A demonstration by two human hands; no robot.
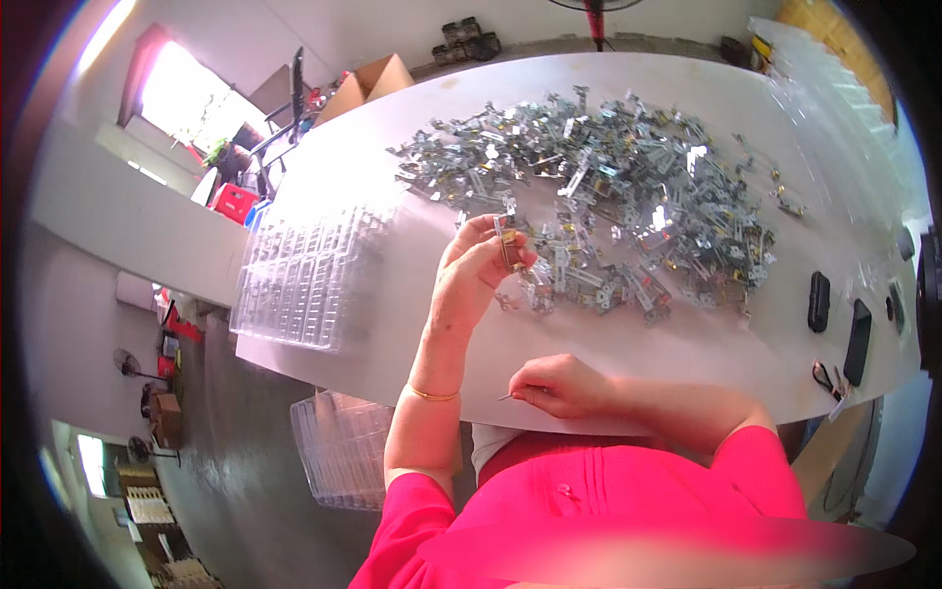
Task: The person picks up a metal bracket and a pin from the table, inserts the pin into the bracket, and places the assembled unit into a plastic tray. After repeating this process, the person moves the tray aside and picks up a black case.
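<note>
My left hand (466, 270) is raised over the near left edge of a large heap of small metal parts (579, 167). Its fingers pinch a small metal bracket (506, 245) with a brass-coloured piece on it. Lower down, by the near table edge, my right hand (561, 386) is closed. A thin metal rod (507, 397) sticks out from its fingertips to the left; the rest of the rod is hidden in the fingers. The heaped parts are silvery, with brass-coloured bits among them.
Stacked clear plastic trays (299, 280) stand at the table's left, with another clear tray (343, 447) below table level. On the right lie a black case (818, 302), a black phone (858, 342) and scissors (826, 379). Clear plastic sheeting (834, 128) covers the far right edge.
</note>
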